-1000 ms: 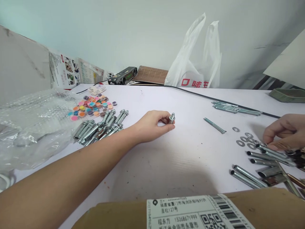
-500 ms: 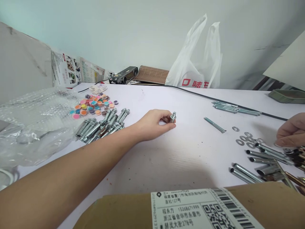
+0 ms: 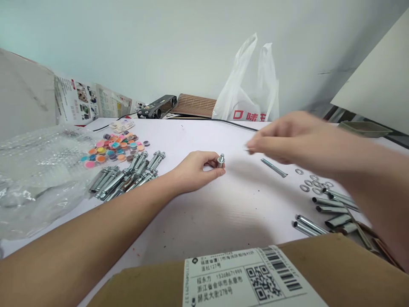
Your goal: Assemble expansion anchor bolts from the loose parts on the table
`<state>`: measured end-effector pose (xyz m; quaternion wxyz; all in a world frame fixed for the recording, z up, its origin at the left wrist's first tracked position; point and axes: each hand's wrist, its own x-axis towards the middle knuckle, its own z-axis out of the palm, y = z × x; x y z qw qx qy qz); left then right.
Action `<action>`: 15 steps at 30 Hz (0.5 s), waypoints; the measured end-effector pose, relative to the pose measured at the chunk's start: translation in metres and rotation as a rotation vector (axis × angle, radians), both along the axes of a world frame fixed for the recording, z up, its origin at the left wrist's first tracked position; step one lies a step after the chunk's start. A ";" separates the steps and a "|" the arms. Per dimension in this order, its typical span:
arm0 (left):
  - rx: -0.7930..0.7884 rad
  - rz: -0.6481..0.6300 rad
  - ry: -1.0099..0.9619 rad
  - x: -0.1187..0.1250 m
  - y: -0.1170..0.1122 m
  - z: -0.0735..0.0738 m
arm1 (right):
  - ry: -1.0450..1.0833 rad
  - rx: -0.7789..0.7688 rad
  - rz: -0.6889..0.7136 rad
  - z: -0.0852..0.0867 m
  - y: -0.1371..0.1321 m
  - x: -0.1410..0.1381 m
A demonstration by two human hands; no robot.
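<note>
My left hand [image 3: 196, 170] rests on the white table [image 3: 223, 213], its fingers closed round a short metal bolt [image 3: 220, 160] that stands upright. My right hand [image 3: 284, 140] hovers above the table just right of the bolt, smeared by motion, fingertips pinched together on something too small to make out. Below it lies a single long bolt [image 3: 274, 168]. Loose washers [image 3: 311, 182] and metal sleeves [image 3: 332, 204] lie at the right.
A pile of assembled anchor bolts [image 3: 128, 175] and coloured round discs [image 3: 111, 147] lie at the left beside bubble wrap [image 3: 38, 175]. A cardboard box with a shipping label [image 3: 249, 277] sits at the near edge. A white plastic bag [image 3: 246, 94] stands at the back.
My right hand has left the washers and sleeves at the right and swung up and left toward the bolt in my left hand. The left hand has kept still.
</note>
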<state>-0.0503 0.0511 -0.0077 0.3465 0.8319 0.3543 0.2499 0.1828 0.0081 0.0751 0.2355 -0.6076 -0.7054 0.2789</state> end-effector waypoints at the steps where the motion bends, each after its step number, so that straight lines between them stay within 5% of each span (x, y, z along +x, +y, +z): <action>1: 0.009 -0.002 -0.001 0.000 0.000 0.000 | -0.005 -0.051 0.018 -0.008 0.003 -0.019; 5: 0.028 -0.020 -0.010 -0.001 0.001 -0.002 | 0.107 -0.146 0.013 -0.034 0.014 -0.053; 15: 0.040 -0.027 -0.020 0.000 0.000 -0.001 | 0.358 -0.228 0.120 -0.054 0.024 -0.045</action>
